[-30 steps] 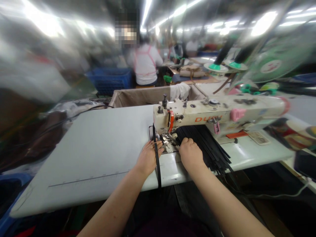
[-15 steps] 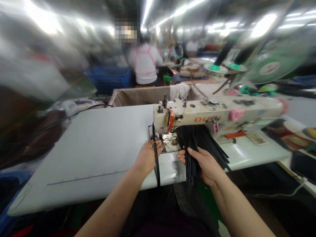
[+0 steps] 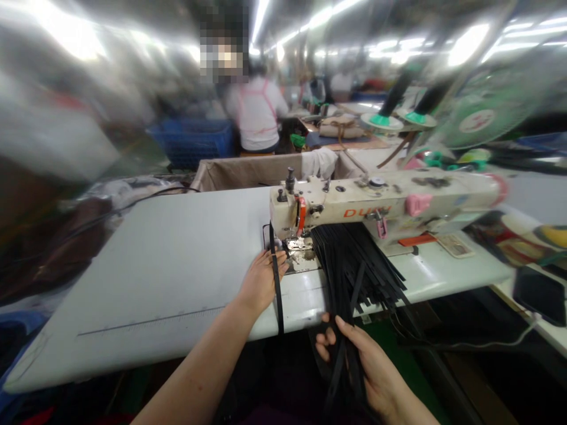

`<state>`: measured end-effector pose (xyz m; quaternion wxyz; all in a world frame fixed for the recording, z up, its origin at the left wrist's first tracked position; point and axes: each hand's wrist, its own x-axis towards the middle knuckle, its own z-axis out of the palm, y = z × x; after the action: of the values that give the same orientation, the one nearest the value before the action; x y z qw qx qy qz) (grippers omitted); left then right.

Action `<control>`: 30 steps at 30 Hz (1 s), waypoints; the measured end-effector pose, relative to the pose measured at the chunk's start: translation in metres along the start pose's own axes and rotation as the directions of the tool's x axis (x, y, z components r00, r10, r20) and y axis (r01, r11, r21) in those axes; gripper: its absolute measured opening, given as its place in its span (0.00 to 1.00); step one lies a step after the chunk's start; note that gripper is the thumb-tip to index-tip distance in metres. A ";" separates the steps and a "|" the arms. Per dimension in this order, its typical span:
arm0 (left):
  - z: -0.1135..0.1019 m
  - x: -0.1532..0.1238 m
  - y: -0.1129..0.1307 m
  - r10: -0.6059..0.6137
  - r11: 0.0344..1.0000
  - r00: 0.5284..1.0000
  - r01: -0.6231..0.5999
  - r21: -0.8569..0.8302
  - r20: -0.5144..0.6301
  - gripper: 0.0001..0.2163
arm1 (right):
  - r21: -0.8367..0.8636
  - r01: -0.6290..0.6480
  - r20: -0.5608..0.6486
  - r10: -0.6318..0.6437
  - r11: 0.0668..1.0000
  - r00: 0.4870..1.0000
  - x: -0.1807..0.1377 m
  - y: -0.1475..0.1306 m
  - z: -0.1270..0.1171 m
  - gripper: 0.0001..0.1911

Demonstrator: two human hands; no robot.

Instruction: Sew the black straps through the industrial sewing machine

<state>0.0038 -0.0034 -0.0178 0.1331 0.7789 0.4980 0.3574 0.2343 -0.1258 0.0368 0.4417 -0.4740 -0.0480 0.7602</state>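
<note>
Black straps (image 3: 339, 268) run from under the sewing machine (image 3: 381, 199) to lower right of centre; my right grip (image 3: 370, 354) holds a bunch, seemingly keeping it together; a lone strip (image 3: 278, 295) crosses my left grip (image 3: 260, 276), whose hold I cannot tell.

The machine (image 3: 385, 198) stands on the right of the table (image 3: 177, 248), with strips (image 3: 341, 254) running from under its arm, some over the front edge into the right hand (image 3: 374, 360). The left hand (image 3: 259, 282) rests just left of the plate (image 3: 305, 260), a lone strap (image 3: 279, 298) across its back, and a ruler (image 3: 153, 320) lies farther left near the front edge. Behind the table is a bin (image 3: 252, 171), a cloth (image 3: 318, 163) over its rim, and beyond it a person (image 3: 259, 118) right of a crate (image 3: 195, 144).
</note>
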 end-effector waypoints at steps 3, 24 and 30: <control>-0.001 0.000 0.002 -0.004 1.000 1.000 0.004 0.004 -0.009 0.14 | -0.048 0.059 -0.017 -0.060 0.997 0.998 0.001 0.003 0.004 0.18; -0.005 -0.001 0.008 0.041 0.989 0.999 -0.045 0.138 0.037 0.14 | -0.316 0.157 -0.089 -0.194 0.936 0.977 0.003 0.014 0.009 0.25; -0.003 -0.001 0.007 0.005 0.985 0.999 -0.013 0.170 0.049 0.17 | -0.293 0.137 -0.076 -0.166 0.946 0.983 0.001 0.012 0.008 0.24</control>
<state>0.0064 -0.0078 -0.0118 0.0765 0.7979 0.5199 0.2953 0.2209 -0.1293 0.0346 0.4275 -0.5652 -0.1717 0.6843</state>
